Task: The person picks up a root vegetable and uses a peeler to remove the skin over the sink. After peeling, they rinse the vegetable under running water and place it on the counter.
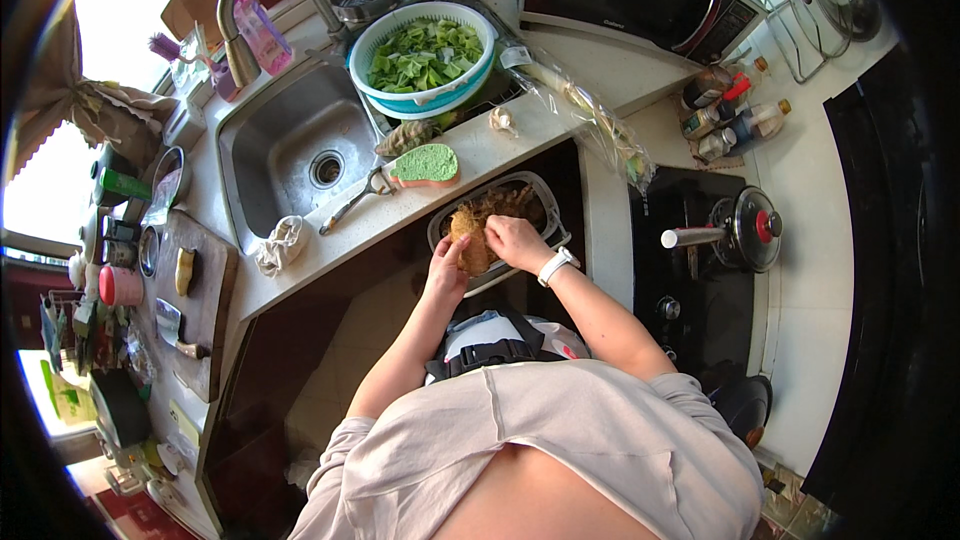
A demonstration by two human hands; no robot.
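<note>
My left hand [448, 266] grips a brown, shaggy root vegetable [471, 240] from its lower left, thumb along its side. Against the vegetable's right side, the curled fingers of my right hand [514, 240] pinch its surface; their tips are partly hidden. A white watch or band circles my right wrist. Both hands are over a white-rimmed bin [556, 219] below the counter edge, which holds brown fibrous scraps [517, 199]. On the counter nearby lie a peeler [356, 202], a green sponge [424, 165] and a ridged, brownish vegetable [409, 136].
Left of the bin is a steel sink [277, 127], with a crumpled cloth [281, 246] at its corner. Cut greens fill a basket [360, 52] behind. A knife [169, 321] rests on a chopping board [202, 330]. At right, a lidded pot [756, 229] stands on the stove [694, 315].
</note>
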